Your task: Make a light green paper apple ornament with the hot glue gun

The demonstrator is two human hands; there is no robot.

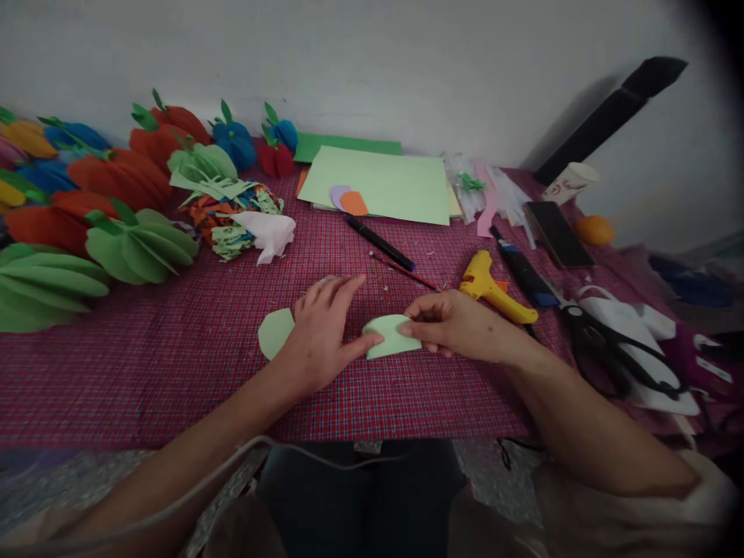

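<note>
Bridging 2 hands (318, 329) (462, 324) — green paper (394, 335)

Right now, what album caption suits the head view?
Left hand and right hand touch pale-green paper near a glue gun.

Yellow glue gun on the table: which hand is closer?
The right hand: it is just beside the yellow glue gun, on its near side. The left hand is farther off to its left.
</note>
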